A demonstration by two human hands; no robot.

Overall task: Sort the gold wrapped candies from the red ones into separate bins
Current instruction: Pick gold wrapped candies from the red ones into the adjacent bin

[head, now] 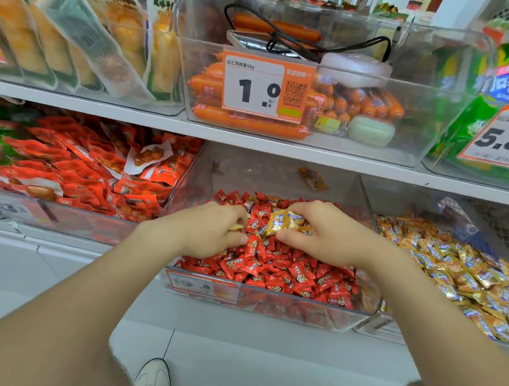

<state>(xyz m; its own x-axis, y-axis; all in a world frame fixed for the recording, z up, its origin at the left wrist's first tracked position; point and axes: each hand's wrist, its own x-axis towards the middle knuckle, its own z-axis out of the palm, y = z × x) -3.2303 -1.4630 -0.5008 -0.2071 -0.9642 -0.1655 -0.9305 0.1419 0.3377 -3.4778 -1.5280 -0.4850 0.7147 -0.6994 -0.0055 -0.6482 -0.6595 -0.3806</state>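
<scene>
A clear bin (271, 307) on the lower shelf holds a heap of red wrapped candies (273, 267) with a few gold ones mixed in at the back. Both hands are over this heap. My right hand (328, 232) grips a bunch of gold wrapped candies (284, 221) between fingers and thumb. My left hand (213, 229) has its fingers curled, and a gold wrapper (236, 228) shows under them. To the right, a second clear bin (367, 327) is filled with gold wrapped candies (455, 268).
A bin of red snack packets (86, 166) stands to the left. The shelf above carries a clear bin of orange sausages (251, 121) with a price tag (267, 87), yellow packets at left and green bags at right. One loose gold candy (313, 178) lies behind the red heap.
</scene>
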